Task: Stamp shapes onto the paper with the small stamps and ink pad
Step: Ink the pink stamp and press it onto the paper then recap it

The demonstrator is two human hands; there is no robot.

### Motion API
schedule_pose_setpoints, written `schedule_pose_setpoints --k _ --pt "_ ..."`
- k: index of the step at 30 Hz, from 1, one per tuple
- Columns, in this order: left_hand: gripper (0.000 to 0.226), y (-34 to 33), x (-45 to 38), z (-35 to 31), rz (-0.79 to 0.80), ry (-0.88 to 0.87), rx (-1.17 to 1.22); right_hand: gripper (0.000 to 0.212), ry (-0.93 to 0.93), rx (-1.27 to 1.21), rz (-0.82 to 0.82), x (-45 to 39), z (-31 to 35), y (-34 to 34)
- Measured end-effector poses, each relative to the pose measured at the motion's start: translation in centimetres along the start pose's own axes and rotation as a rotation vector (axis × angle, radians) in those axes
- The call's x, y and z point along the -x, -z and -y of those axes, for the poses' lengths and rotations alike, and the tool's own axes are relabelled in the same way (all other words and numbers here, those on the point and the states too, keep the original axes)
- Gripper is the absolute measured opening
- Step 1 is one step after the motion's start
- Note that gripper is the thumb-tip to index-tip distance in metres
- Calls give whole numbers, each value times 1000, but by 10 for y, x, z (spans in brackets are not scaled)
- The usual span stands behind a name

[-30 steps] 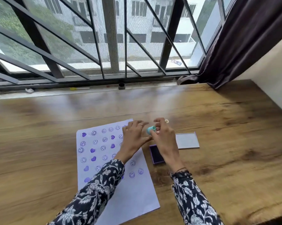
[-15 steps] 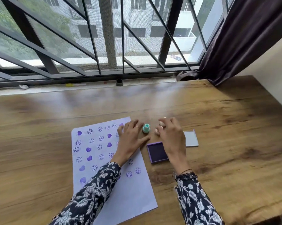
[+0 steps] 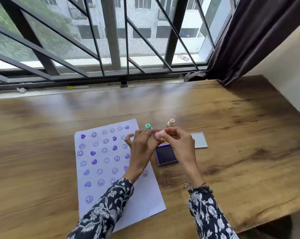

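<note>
A white paper (image 3: 145, 195) lies on the wooden table, covered with purple smiley and heart prints. The open purple ink pad (image 3: 166, 155) sits right of it, its grey lid (image 3: 200, 140) folded out behind. A teal stamp (image 3: 148, 126) and a beige stamp (image 3: 170, 123) stand upright on the table past my hands. A small pink stamp (image 3: 158, 135) is held above the ink pad's far edge, pinched between both hands. My left hand (image 3: 140, 149) touches its left end; my right hand (image 3: 178, 144) grips it from the right.
The wooden table (image 3: 240, 152) runs to a window sill with black bars at the back. A dark curtain (image 3: 249, 40) hangs at the back right, and the table's right edge meets a wall. A small black cap (image 3: 124, 83) and a yellow pen (image 3: 76, 87) lie on the sill.
The teal stamp, held between my hands a second ago, now stands on the table. My hands came back together holding a pink stamp above the ink pad.
</note>
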State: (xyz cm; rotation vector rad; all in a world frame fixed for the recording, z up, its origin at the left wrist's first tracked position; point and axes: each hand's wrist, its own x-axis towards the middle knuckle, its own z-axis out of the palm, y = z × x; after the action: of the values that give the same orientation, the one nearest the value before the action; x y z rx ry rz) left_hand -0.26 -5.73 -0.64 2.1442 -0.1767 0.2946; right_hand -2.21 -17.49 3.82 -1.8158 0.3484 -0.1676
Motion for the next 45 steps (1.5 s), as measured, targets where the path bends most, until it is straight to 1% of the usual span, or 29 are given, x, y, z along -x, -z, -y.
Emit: schedule_pose_setpoints --k 2,4,5,7,8,10,12,15,17,18,20,23,25,26,27,29,31,32,34,36,37,38,39,41,42,45 --pt "23 1 0 -2 -22 39 51 17 -7 -19 0 0 1 0" --pt "24 0 1 -4 -41 79 93 9 25 -25 2 1 2 -1" --pt "24 0 2 -6 -53 88 105 8 50 -11 -8 2 2 -1" --pt "25 0 5 -9 -72 82 112 12 57 11 -40 3 2 -2" --pt "26 0 6 -11 -83 71 110 13 34 0 -50 4 3 -2" --pt "27 2 6 -15 -104 27 87 24 -55 -59 -47 5 4 -2" --pt "30 5 7 -17 -114 -27 54 30 -193 -249 -19 8 4 -1" --pt "39 12 10 -12 -106 -48 41 27 -400 -622 -13 13 1 6" --pt "47 17 14 -4 -75 -34 48 23 -499 -791 -1 16 -3 13" --pt "48 18 17 0 -47 -28 54 22 -534 -854 10 18 -5 16" --pt "41 20 23 10 26 -17 53 19 -583 -942 21 22 -8 22" --pt "33 18 31 23 152 -25 11 15 -601 -959 26 28 -14 27" --pt "33 15 34 28 219 -28 6 13 -576 -896 23 32 -18 31" --pt "33 14 34 29 244 -33 13 12 -534 -812 30 34 -19 31" --pt "33 14 35 29 261 -41 24 11 -472 -662 41 35 -17 32" --pt "33 14 34 30 272 -54 35 7 -329 -213 44 36 -7 30" --pt "33 14 34 31 278 -55 30 7 -177 237 -6 35 11 27" --pt "33 13 34 32 282 -53 26 5 -73 405 -23 35 21 26" --pt "32 13 34 34 287 -49 14 3 184 605 -97 35 40 25" --pt "31 12 34 36 295 -41 7 2 435 688 -222 35 49 22" --pt "31 11 34 37 298 -38 9 3 491 703 -265 36 46 18" --pt "30 11 34 38 297 -39 9 5 486 718 -276 37 39 14" --pt "30 11 34 39 295 -43 4 10 417 743 -241 39 27 8" --pt "31 10 34 41 298 -48 -7 19 198 790 -105 42 -4 -4" --pt "32 9 34 43 289 -56 -8 20 135 780 -64 40 -15 -5" --pt "33 9 35 44 286 -76 -9 14 147 756 -77 34 -24 -3"
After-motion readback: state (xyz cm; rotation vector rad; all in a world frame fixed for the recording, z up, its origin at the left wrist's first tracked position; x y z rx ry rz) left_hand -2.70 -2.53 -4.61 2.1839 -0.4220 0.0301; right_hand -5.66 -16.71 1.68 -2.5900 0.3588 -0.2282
